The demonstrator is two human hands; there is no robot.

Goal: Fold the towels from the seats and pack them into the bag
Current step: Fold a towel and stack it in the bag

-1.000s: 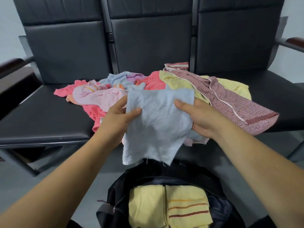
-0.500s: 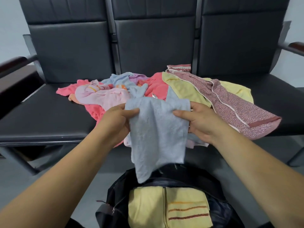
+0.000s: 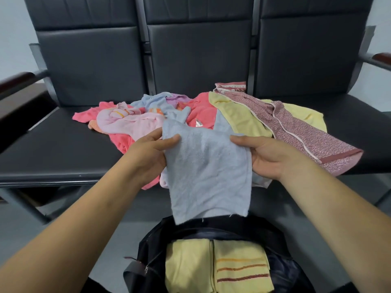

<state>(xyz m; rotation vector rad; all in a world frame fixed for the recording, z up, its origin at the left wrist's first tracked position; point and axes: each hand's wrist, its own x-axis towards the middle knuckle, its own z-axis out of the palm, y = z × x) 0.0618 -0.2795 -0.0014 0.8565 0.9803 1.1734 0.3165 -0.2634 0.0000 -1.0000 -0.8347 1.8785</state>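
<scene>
The left hand pinches the top left corner of a light blue towel, with the thumb in front and the fingers behind the cloth. The right hand holds the top right side the same way. With a hand on each side, the towel hangs down flat, and that makes it easy to see its edges and line them up. I think this is the start of a fold, because the towel is open and looks only partly doubled over. It hangs in the air in front of the seats, and its bottom edge is just above the open bag. The bag sits low and close to the person, so a folded towel can go straight down into it. Two folded yellow towels already lie side by side in the bag, so some of the job is done. The pile of towels on the seats is messy, with pink, red and purple ones mixed up. A long dark pink towel lies over a big yellow towel at the right of the pile. They all wait there close by, easy to reach one at a time, so a lot is left to fold.
</scene>
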